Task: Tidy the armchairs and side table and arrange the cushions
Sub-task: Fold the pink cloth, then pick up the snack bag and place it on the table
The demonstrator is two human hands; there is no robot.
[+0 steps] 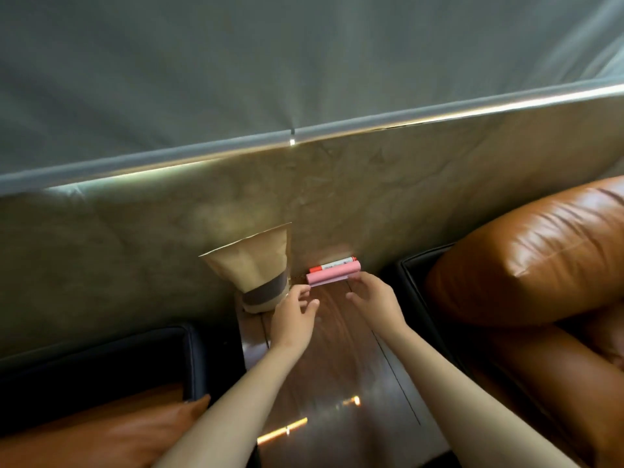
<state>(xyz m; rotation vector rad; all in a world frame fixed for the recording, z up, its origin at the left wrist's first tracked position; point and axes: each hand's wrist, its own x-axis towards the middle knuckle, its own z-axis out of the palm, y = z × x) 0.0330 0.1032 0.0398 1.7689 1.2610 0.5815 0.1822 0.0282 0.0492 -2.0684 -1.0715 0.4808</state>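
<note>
Dark polished wood forms the side table (337,359), set between the left armchair (101,359) and the right armchair (415,275), each with a tan leather cushion: left cushion (101,434), right cushion (540,251). At the table's far left corner a brown paper bag (256,265) stands upright against the wall (371,184). Its top is pressed flat and closed, so the contents are not visible. Just right of it a pink roll (332,274) lies along the far edge, with a red marker (332,265) touching its far side. The left hand (293,315) is released, fingers straight, at the roll's left end. The right hand (374,298) touches the roll's right end; whether it grasps cannot be told.
</note>
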